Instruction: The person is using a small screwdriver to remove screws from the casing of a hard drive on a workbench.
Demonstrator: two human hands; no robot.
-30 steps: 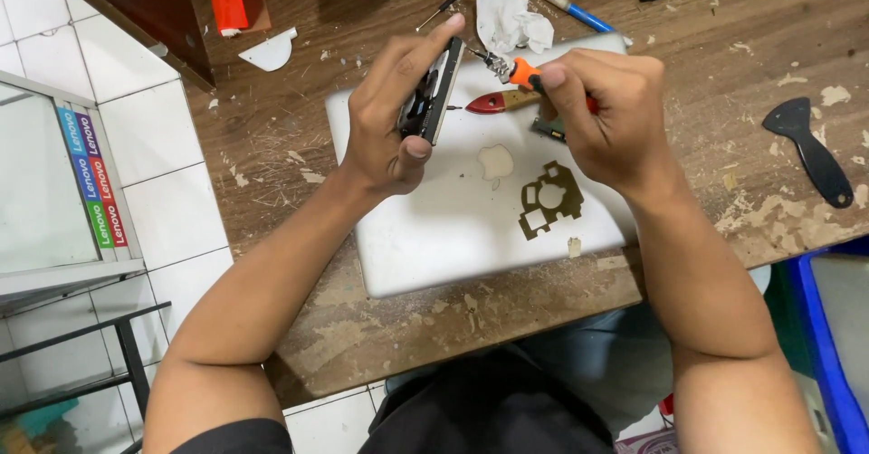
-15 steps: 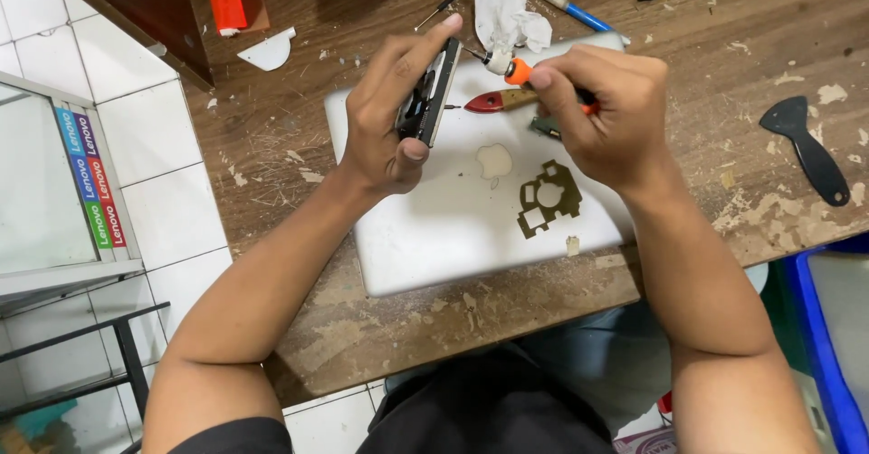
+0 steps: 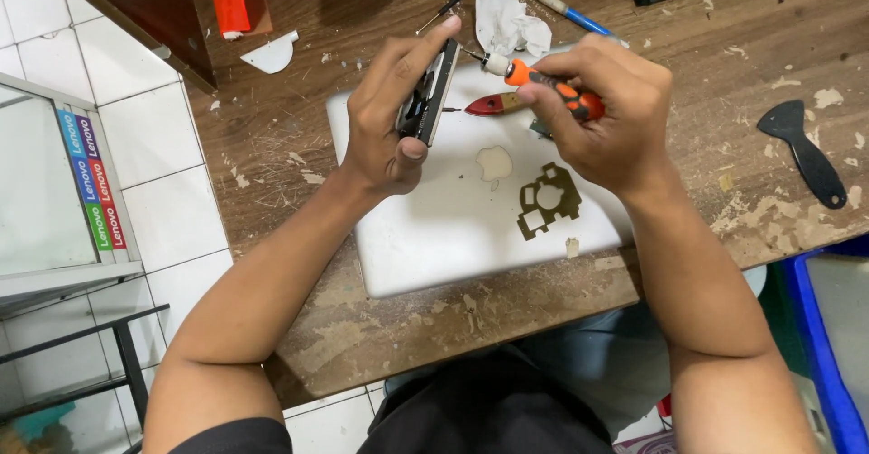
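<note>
A phone [image 3: 430, 92] is gripped edge-up by the left hand [image 3: 389, 128]; an orange screwdriver [image 3: 543, 81] is clasped by the right hand [image 3: 602, 114], its tip at the phone.

i sit at a brown wooden table [image 3: 344, 345] with scratched, peeling paint and pale chips all over its top. the wall [image 3: 172, 228] past its left edge is made of white square tiles with grey lines between them. a glass cabinet [image 3: 41, 191] with a white frame stands on the far left, with a strip of coloured labels down its side. below it is a black metal rack [image 3: 127, 354]. a dark wooden shelf [image 3: 145, 10] hangs at the top left. a blue bin [image 3: 819, 345] sits low on my right. the light is bright and even.
</note>
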